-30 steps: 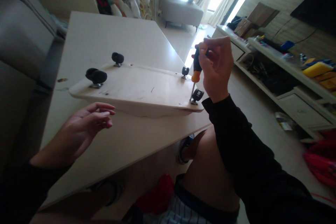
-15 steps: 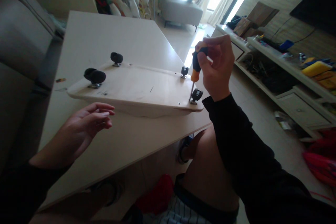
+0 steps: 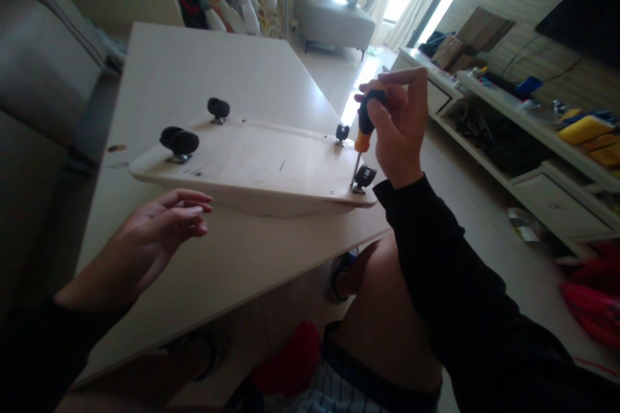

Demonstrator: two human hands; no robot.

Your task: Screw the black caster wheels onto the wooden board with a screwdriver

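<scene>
My right hand point(image 3: 401, 132) is closed around a yellow-and-black screwdriver point(image 3: 364, 126). Its shaft points down, with the tip at the metal plate of the near right caster point(image 3: 364, 179). That caster sits on a pale wooden board point(image 3: 252, 158) with rounded corners. Three more black casters stand upright on the board: one at the near left point(image 3: 179, 142), one at the far left point(image 3: 218, 110) and one at the far right point(image 3: 341, 134). My left hand point(image 3: 157, 232) hovers just off the board's near edge, fingers loosely bent and apart, with nothing visible in them.
The board lies on a white table point(image 3: 203, 58), whose near edge runs above my legs. To the right stands a long white cabinet point(image 3: 557, 193) with boxes point(image 3: 484, 29) and other items. A grey bench point(image 3: 334, 19) is by the window.
The view has shifted slightly, so the board and table appear a little further right. The screwdriver stays at the same caster, its handle and my right fingers slightly turned. My left hand is still.
</scene>
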